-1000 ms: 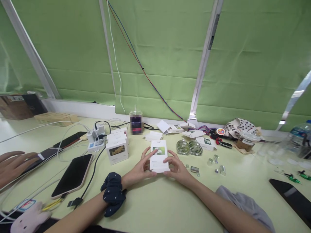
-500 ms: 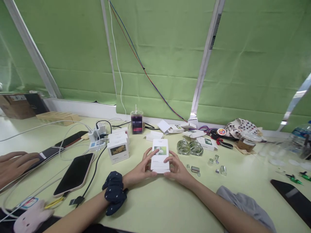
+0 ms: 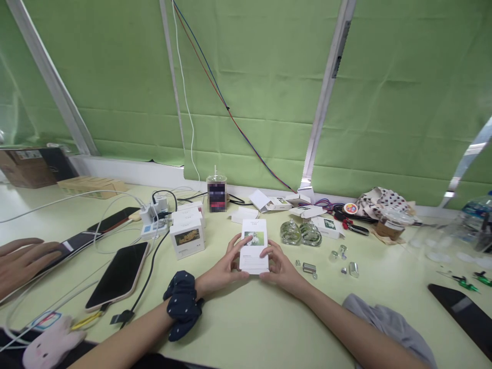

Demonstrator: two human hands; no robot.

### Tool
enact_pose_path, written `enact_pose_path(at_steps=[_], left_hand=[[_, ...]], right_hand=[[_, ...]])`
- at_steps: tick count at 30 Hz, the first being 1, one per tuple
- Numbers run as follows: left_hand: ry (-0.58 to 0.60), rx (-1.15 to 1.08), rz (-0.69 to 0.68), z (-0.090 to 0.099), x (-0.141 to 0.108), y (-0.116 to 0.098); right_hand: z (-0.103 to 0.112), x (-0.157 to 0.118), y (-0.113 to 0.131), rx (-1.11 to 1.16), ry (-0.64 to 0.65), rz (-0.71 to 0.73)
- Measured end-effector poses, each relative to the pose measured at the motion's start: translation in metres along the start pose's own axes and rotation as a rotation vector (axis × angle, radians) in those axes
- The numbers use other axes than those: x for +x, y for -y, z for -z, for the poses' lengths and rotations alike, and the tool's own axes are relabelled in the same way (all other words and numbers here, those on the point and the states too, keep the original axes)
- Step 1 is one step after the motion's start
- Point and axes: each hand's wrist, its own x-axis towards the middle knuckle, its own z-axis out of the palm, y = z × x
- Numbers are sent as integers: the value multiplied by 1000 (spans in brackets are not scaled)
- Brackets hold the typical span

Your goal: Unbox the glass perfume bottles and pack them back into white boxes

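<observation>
Between my two hands is a small white cardboard box (image 3: pixel 254 262) with a picture of white flowers on its face. My left hand (image 3: pixel 230 264) grips its left side, thumb at the lower edge. On the right side, my right hand (image 3: pixel 280 264) holds it the same way, fingers over the edge. The box's near end looks closed. Beyond my right hand sit two clear glass bottles (image 3: pixel 290 233) with a green tint. Several small metallic and clear cap pieces (image 3: pixel 309 268) lie to the right. Similar white boxes (image 3: pixel 187 240) stand to the left.
Opened white cartons (image 3: pixel 279 204) lie at the back, near a drink cup (image 3: pixel 217 193). A phone (image 3: pixel 117 277), cables and a power strip (image 3: pixel 154 228) are on the left, beside another person's hand (image 3: pixel 26 261). At right are pliers (image 3: pixel 355 228) and a black slab (image 3: pixel 461 312).
The small flap at the near end of the white box has folded in, so that end now looks flush. Both hands stay in nearly the same place.
</observation>
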Motion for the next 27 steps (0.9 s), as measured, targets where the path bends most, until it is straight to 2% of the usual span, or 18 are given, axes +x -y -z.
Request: enact_pose_path(at_steps=[6,9,13,19,24,27], left_hand=[[-1,51,26,0,-1,-2],[7,111,28,1,-2,-2],[22,166,27,3,-2,3],[-6,328,31,4,0,12],[12,447,-23,5,-1,14],[-4,432,-45,4,-1,15]], right_hand=[[-1,0,5,23,22,17],[0,-1,5,39,36,-19],[2,-2,2,34,35,-84],[2,0,1,7,8,-86],[2,3,0,22,-12,-115],[1,4,-3,17,-34,-110]])
